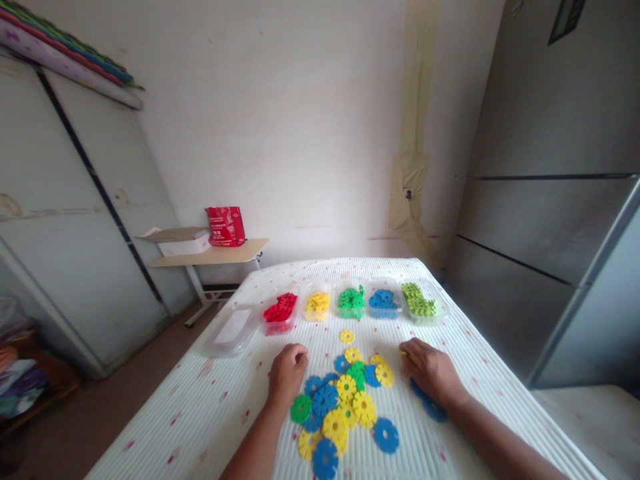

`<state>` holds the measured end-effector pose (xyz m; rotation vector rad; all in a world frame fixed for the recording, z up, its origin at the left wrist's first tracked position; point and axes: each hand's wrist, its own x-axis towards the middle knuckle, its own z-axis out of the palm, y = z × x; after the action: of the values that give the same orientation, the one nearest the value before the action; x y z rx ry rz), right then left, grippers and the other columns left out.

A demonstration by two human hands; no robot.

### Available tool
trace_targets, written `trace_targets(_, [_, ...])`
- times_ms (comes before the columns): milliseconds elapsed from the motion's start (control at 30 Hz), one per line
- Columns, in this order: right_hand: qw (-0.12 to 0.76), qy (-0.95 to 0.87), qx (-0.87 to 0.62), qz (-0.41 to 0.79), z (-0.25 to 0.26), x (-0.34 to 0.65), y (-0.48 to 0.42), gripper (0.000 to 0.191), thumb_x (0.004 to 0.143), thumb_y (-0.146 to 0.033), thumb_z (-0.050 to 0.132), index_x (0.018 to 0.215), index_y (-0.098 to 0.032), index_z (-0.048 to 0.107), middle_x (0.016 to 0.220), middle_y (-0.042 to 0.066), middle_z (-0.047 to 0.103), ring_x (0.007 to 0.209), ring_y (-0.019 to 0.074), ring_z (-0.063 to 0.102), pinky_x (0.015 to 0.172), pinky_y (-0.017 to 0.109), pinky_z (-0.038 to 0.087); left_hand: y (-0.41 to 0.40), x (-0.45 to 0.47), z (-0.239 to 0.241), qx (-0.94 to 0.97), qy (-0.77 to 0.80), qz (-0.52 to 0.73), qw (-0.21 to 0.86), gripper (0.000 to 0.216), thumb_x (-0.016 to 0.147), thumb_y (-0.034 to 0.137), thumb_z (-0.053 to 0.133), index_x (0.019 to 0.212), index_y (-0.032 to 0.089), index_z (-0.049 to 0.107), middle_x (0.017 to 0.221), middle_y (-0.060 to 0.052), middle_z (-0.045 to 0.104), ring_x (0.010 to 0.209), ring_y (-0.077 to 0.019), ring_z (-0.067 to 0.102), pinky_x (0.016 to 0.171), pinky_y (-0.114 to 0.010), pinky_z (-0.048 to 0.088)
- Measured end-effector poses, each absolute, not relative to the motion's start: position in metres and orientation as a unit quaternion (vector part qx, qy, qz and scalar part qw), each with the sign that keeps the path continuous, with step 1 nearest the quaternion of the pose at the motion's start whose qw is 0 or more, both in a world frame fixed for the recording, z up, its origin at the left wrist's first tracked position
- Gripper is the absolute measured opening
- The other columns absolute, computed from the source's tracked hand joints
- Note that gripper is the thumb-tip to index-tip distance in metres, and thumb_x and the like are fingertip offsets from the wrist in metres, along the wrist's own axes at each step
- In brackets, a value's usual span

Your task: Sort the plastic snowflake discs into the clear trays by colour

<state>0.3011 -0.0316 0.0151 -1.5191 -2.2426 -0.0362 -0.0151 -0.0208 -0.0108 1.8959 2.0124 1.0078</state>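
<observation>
A heap of flat plastic snowflake discs in blue, yellow and green lies on the white ribbed table cover. My left hand rests at the heap's left edge with its fingers curled under; nothing shows in it. My right hand lies palm down at the heap's right edge, fingers bent over a yellow disc, with blue discs under the wrist. Behind the heap stand small clear tubs of sorted pieces: red, yellow, green, blue and lime.
An empty clear tray sits left of the red tub. One yellow disc lies alone ahead of the heap. A side table with a red bag and a box stands by the wall. A grey fridge is on the right.
</observation>
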Motion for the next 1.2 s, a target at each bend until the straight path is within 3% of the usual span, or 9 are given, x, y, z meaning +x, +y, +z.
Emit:
trace_targets(233, [0.215,-0.866,-0.446,0.069,0.035,0.261,-0.040,0.026,0.085,-0.033,0.044,0.104,-0.023,0.061,0.096,0.006,0.064,0.090,0.0200,0.055,0.078,0.031,0.043,-0.021,-0.015,-0.011,0.643,0.677,0.346,0.094,0.016,0.073,0.012,0.047,0.075,0.017,0.062,0.079,-0.003,0.066,0.076,-0.0141,0.060,0.071,-0.022,0.041])
trace_targets(400, [0.125,-0.894,-0.423,0.081,0.039,0.230,-0.037,0.022,0.078,-0.033,0.055,0.098,-0.024,0.061,0.094,0.005,0.061,0.092,0.0210,0.051,0.076,0.031,0.038,-0.020,-0.016,-0.014,0.642,0.677,0.348,0.092,0.016,0.073,0.012,0.047,0.075,0.017,0.063,0.077,-0.003,0.065,0.073,-0.0135,0.059,0.070,-0.022,0.041])
trace_targets(567, [0.077,-0.884,-0.454,0.082,0.036,0.220,-0.034,0.031,0.073,-0.031,0.060,0.103,-0.024,0.058,0.098,0.006,0.058,0.095,0.0233,0.050,0.073,0.032,0.035,-0.019,-0.016,-0.016,0.642,0.676,0.349,0.091,0.017,0.073,0.012,0.047,0.075,0.017,0.063,0.076,-0.002,0.064,0.073,-0.0129,0.058,0.069,-0.021,0.040])
trace_targets(900, [0.127,-0.886,-0.430,0.122,0.040,0.223,-0.035,0.023,0.072,-0.023,0.058,0.094,-0.025,0.059,0.099,0.003,0.057,0.095,0.0195,0.050,0.074,0.028,0.034,-0.021,-0.015,-0.013,0.637,0.680,0.348,0.103,0.017,0.074,0.011,0.048,0.074,0.018,0.063,0.077,-0.001,0.064,0.074,-0.0122,0.058,0.070,-0.020,0.040])
trace_targets(1200, [0.137,-0.885,-0.432,0.107,0.042,0.227,-0.038,0.015,0.070,-0.015,0.051,0.083,-0.022,0.055,0.078,-0.002,0.062,0.075,0.0144,0.056,0.070,0.026,0.032,-0.022,-0.015,-0.013,0.636,0.678,0.354,0.102,0.016,0.073,0.011,0.047,0.074,0.018,0.062,0.076,-0.001,0.064,0.074,-0.0128,0.058,0.070,-0.021,0.040])
